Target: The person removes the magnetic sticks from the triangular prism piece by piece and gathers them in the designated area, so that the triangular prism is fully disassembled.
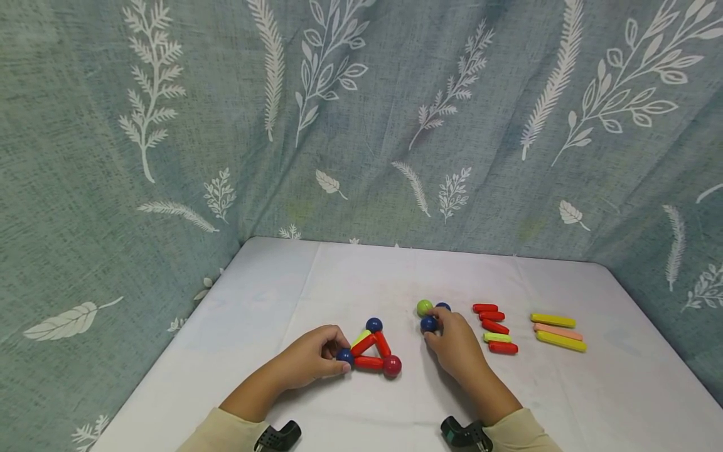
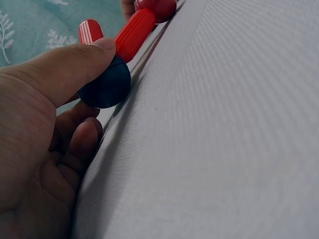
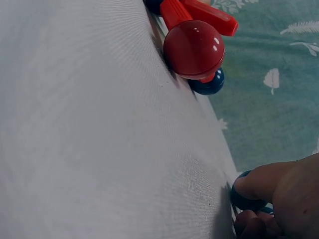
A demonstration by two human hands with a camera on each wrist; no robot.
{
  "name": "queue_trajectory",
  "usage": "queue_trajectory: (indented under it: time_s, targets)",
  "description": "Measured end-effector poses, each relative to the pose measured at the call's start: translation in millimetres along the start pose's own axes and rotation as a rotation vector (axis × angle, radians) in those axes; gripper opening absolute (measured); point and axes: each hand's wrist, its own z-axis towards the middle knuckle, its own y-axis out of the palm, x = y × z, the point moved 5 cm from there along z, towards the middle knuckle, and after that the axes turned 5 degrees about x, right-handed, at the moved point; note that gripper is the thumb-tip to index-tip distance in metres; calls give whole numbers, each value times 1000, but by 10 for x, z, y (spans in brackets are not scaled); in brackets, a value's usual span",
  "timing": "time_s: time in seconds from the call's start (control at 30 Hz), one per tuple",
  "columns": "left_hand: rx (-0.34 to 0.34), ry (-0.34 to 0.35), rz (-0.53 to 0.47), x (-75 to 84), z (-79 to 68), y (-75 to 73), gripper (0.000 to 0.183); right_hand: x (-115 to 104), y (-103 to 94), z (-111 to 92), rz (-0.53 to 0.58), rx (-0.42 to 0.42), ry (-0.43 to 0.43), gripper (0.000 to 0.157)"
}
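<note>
A triangle of magnetic rods and balls lies on the table, with a red ball at its right corner and a blue ball at its far corner. Red rods and a yellow-green rod form its sides. From the left corner's blue ball, another red rod slants upward with a free end. My left hand holds that corner ball between thumb and fingers. To the right, my right hand pinches a separate blue ball at the table surface.
A green ball and another blue ball sit just beyond my right hand. Farther right are several short red rods with one yellow-green rod, then longer yellow rods and a peach rod. A patterned curtain hangs behind.
</note>
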Motion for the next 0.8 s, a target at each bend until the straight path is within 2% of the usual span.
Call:
queue_trajectory:
  time_s: [0.3, 0.43, 0.53, 0.67, 0.8]
  targets:
    - [-7, 3, 0, -21, -14, 13, 33, -12, -2, -46, 48, 51, 14, 54]
    - [-6, 6, 7, -12, -18, 7, 32, -86, -14, -95, 78, 76, 6, 50]
    - [-4, 15, 8, 1, -4, 5, 32, -189, -24, -155, 83, 76, -34, 47]
    - [-6, 15, 16, -1, 10, 5, 32, -366, 11, -252, 168, 11, -103, 41]
    - [-5, 10, 12, -9, 8, -2, 32, -557, 83, -359, 259, -109, -190, 43]
